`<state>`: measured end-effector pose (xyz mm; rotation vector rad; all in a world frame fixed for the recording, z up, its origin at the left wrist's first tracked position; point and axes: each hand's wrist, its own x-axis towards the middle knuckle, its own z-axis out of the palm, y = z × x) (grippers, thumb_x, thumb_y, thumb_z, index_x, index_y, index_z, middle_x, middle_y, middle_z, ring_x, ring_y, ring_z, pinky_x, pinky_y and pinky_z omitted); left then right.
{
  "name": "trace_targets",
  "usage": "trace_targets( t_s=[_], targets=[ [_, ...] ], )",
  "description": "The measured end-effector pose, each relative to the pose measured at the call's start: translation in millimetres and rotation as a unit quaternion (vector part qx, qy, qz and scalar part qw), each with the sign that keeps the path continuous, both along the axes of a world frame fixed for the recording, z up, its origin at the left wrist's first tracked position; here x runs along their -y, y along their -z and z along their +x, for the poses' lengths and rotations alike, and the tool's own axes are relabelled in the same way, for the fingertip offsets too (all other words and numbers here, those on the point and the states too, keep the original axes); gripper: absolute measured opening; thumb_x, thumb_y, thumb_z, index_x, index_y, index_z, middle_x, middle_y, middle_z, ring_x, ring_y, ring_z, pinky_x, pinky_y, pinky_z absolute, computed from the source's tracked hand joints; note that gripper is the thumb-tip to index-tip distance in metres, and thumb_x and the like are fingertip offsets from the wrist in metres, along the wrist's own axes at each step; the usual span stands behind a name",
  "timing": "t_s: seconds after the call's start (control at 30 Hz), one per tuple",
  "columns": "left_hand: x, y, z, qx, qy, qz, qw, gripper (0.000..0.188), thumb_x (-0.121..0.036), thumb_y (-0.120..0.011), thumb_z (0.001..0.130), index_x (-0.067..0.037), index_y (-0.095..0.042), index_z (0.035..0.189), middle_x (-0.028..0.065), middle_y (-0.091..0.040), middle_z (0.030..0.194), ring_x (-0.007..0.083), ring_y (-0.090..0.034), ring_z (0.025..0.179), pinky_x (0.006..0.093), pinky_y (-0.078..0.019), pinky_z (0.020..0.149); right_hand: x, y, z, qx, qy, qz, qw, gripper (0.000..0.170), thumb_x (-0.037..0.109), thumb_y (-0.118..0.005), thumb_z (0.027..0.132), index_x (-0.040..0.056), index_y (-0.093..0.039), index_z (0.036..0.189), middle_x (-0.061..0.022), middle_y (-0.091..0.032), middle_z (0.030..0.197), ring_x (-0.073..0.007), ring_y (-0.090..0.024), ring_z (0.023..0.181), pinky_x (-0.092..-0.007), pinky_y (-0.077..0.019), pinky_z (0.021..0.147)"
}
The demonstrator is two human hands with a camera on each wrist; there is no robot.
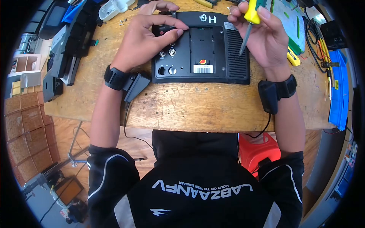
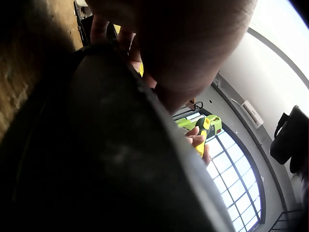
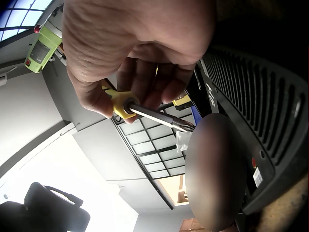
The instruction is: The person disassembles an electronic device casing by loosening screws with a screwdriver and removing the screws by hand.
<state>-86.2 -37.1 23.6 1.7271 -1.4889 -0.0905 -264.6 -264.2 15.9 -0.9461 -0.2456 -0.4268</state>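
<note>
A black device (image 1: 238, 72) lies flat on the bench, with a slotted grille at its right side, a recessed centre panel and round connectors at its left. Over its upper left part is my left hand (image 1: 146, 40), index fingertip and thumb close together beside the recess; whether anything small is between them cannot be told. My right hand (image 1: 272, 41) holds a yellow-handled screwdriver (image 1: 247, 36) above the grille, its shaft slanting down. In the right wrist view, the screwdriver (image 3: 154, 115) shows between thumb and fingers. A dark wrist mount hides much of the left wrist view.
Black equipment (image 1: 70, 41) stands along the bench's left side, near a white tray (image 1: 112, 9). At the right are a green-edged board (image 1: 291, 22), a yellow tool (image 1: 293, 57), cables and a blue holder (image 1: 338, 91). The wooden bench (image 1: 190, 110) ends in front of the torso.
</note>
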Motion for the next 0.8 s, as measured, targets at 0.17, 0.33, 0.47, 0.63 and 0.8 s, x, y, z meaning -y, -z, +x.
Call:
trace_targets(
  t_s=[0.17, 0.33, 0.47, 0.63, 0.8],
  targets=[
    [0, 4, 4, 0.011, 0.023, -0.008, 1.0, 0.031, -0.004, -0.074, 0.08, -0.009, -0.078, 0.11, 0.0077, -0.064, 0.132, 0.0239, -0.056, 0.128, 0.0375, -0.0415, 0.11, 6, 5, 0, -0.021, 0.01, 0.007, 1.0, 0.052, 0.019, -0.069, 0.094, -0.0041, -0.052, 0.137, -0.0124, -0.07, 0.108, -0.0221, -0.067, 0.104, -0.0352, -0.0536, 0.096],
    [1, 2, 0, -0.033, 0.008, -0.025, 0.999, 0.028, -0.009, -0.078, 0.076, -0.009, -0.074, 0.104, 0.0093, -0.062, 0.13, 0.0272, -0.057, 0.126, 0.0375, -0.0446, 0.108, -2, -7, -1, -0.077, 0.046, -0.119, 0.989, 0.051, 0.021, -0.059, 0.101, -0.0062, -0.047, 0.144, -0.0175, -0.066, 0.119, -0.0229, -0.063, 0.11, -0.0381, -0.0499, 0.104],
    [-1, 5, 0, -0.083, 0.024, -0.012, 0.996, 0.025, -0.003, -0.078, 0.074, -0.008, -0.072, 0.098, 0.0078, -0.059, 0.133, 0.0253, -0.053, 0.13, 0.0392, -0.0386, 0.113, -35, -26, 12, -0.106, 0.11, -0.176, 0.972, 0.042, 0.007, -0.07, 0.097, -0.0064, -0.055, 0.133, -0.0202, -0.072, 0.118, -0.0179, -0.071, 0.104, -0.0297, -0.0574, 0.093],
    [-1, 5, 0, -0.094, 0.031, -0.013, 0.995, 0.024, -0.003, -0.078, 0.072, -0.007, -0.073, 0.096, 0.0093, -0.057, 0.133, 0.027, -0.053, 0.131, 0.0392, -0.039, 0.114, -54, -41, 27, -0.078, 0.176, -0.246, 0.95, 0.039, 0.003, -0.071, 0.097, -0.0072, -0.056, 0.131, -0.0182, -0.073, 0.118, -0.0181, -0.07, 0.109, -0.0285, -0.0567, 0.094],
    [-1, 0, -1, -0.105, 0.024, -0.013, 0.994, 0.024, -0.004, -0.078, 0.07, -0.006, -0.073, 0.094, 0.0115, -0.057, 0.131, 0.0297, -0.053, 0.131, 0.0401, -0.0406, 0.112, -55, -41, 41, -0.065, 0.193, -0.277, 0.939, 0.038, 0.003, -0.074, 0.094, -0.0079, -0.059, 0.128, -0.0169, -0.074, 0.117, -0.0177, -0.071, 0.108, -0.0296, -0.0562, 0.094]
  ],
)
